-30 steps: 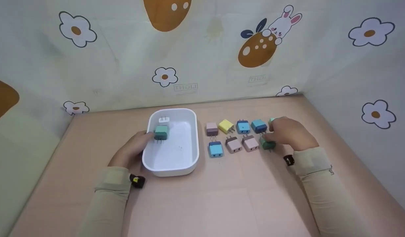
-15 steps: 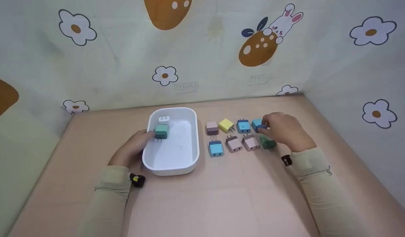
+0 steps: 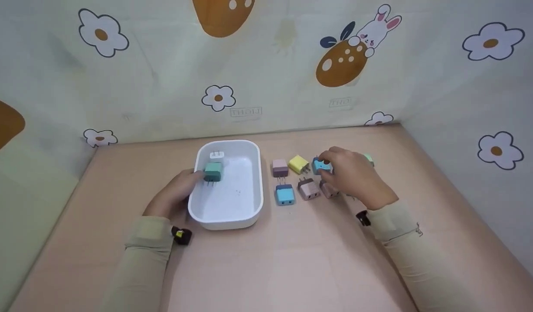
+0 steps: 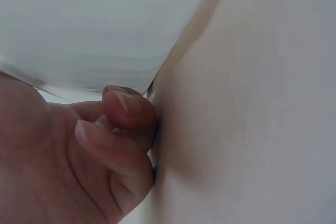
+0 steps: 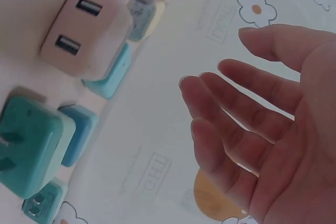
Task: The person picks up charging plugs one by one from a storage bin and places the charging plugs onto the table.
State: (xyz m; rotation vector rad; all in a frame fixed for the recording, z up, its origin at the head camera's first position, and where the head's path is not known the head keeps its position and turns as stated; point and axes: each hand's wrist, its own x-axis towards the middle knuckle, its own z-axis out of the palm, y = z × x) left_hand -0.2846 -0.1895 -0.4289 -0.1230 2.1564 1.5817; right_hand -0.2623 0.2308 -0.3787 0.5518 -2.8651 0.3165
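My left hand (image 3: 175, 193) grips the left wall of a white plastic tub (image 3: 226, 225), thumb over the rim; in the left wrist view its fingers are bent against the outside. Inside the tub lie a green charger plug (image 3: 213, 171) and a white one (image 3: 217, 155). My right hand (image 3: 357, 175) hovers over the charger plugs at the right, fingers apart and holding nothing. Thumb and fingertips are right at a blue charger plug (image 3: 321, 167). Below it a pink charger plug (image 3: 328, 190) is partly covered by the hand. The right wrist view shows a pink charger (image 5: 86, 35) and a green one (image 5: 34, 142).
More charger plugs stand in two rows right of the tub: mauve (image 3: 280, 168), yellow (image 3: 299, 164), blue (image 3: 285, 195) and pink (image 3: 309, 189). A mint one (image 3: 368, 159) peeks out behind the right hand. A patterned cloth wall (image 3: 162, 78) borders the table (image 3: 270, 268).
My right hand has moved left along the plugs, from the green ones at the right end to the blue one, without picking any up. My left hand stays on the tub.
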